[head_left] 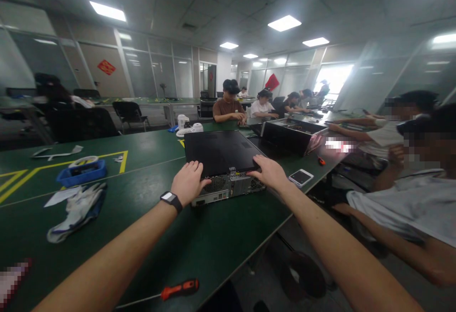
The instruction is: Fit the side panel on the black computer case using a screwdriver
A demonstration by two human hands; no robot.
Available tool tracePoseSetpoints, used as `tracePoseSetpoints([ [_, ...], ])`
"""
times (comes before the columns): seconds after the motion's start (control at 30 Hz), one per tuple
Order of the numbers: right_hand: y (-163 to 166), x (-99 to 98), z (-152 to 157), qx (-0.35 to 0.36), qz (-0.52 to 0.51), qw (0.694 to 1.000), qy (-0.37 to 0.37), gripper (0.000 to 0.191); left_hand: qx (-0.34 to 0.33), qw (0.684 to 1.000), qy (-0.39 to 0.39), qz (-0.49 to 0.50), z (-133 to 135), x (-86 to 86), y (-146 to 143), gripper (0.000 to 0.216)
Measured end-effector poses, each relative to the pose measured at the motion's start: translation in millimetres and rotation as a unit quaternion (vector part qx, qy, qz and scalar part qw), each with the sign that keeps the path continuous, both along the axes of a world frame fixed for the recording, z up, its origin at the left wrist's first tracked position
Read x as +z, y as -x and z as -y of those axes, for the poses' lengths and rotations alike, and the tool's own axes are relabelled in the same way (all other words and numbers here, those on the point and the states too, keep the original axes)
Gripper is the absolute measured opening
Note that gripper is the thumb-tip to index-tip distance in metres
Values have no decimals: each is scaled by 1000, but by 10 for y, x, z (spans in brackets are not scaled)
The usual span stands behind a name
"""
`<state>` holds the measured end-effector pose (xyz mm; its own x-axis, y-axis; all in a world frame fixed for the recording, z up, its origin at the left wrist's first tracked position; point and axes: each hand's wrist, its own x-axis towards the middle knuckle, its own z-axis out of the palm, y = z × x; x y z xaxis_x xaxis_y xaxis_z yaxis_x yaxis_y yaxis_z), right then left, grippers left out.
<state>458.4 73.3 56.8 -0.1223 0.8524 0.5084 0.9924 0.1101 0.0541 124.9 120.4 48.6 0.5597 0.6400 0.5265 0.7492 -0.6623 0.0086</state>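
Observation:
A black desktop computer case [221, 153] lies flat on the green table [149, 179], its rear ports facing me. My left hand [188, 181], with a black watch on the wrist, rests on the near left corner of the case's top panel, fingers curled over the edge. My right hand [269, 169] lies flat on the near right corner of the panel, fingers spread. Neither hand holds a loose object.
A red-handled screwdriver [178, 289] lies near the table's front edge. White gloves [76, 210] and a blue tray [81, 173] are to the left, a phone [301, 177] to the right of the case. Another open case [290, 134] stands behind. Several people sit along the right side.

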Motion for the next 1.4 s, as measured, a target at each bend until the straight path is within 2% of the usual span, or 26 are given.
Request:
tracePoseSetpoints([
  [0.5, 63, -26, 59, -16, 31, 999, -34, 60, 12, 1000, -2, -29, 75, 76, 6, 40],
  [0.73, 81, -69, 93, -36, 25, 998, -54, 43, 34, 999, -1, -34, 130, 57, -14, 37],
  [1.03, 107, -221, 123, -33, 12, 995, -96, 48, 43, 999, -16, -18, 150, 27, -27, 37],
  [1.4, 224, -216, 244, -36, 2, 994, -102, 51, 41, 999, -15, -4, 184, 10, -34, 38],
])
